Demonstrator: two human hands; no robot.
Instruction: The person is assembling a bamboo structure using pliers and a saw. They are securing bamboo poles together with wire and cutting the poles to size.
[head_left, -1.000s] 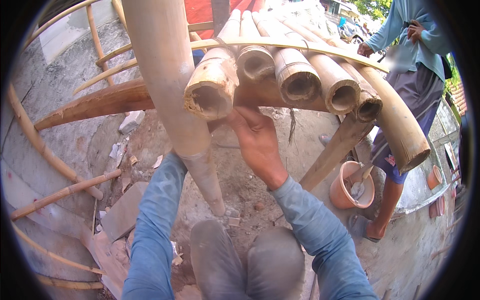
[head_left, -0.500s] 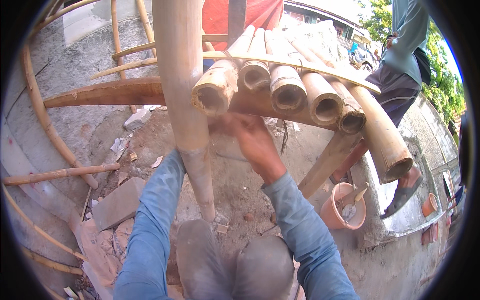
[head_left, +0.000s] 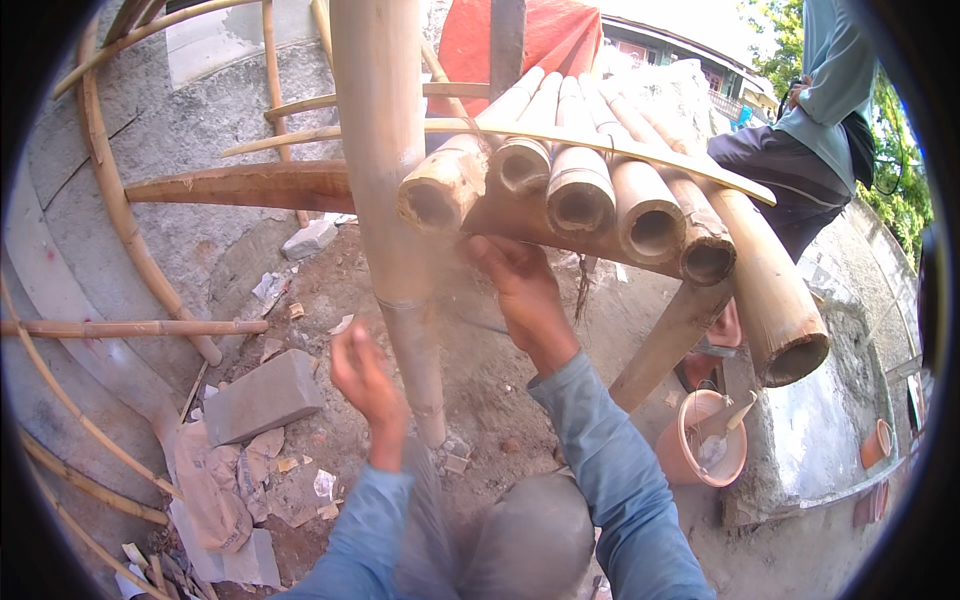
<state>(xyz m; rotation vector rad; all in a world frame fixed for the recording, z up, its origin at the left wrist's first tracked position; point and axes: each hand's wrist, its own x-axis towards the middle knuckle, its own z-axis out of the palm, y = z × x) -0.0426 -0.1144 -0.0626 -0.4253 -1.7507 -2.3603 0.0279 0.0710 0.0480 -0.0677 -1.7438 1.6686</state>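
Standing upright between the two hands, the post is seen just left of the poles, which appear to be borne on the beam and are crossed by a strip. The left hand is blurred just beside the post, fingers loosely curled; nothing is seen in it. The right hand is raised to the beam's underside, below the leftmost pole, with thumb and fingers drawn close; whether anything is pinched cannot be told. The post is judged stiff, fairly heavy and somewhat slippery, best gripped around its slimmer lower length, near the joint. The poles' cut rims may splinter, so their rounded sides are better held.
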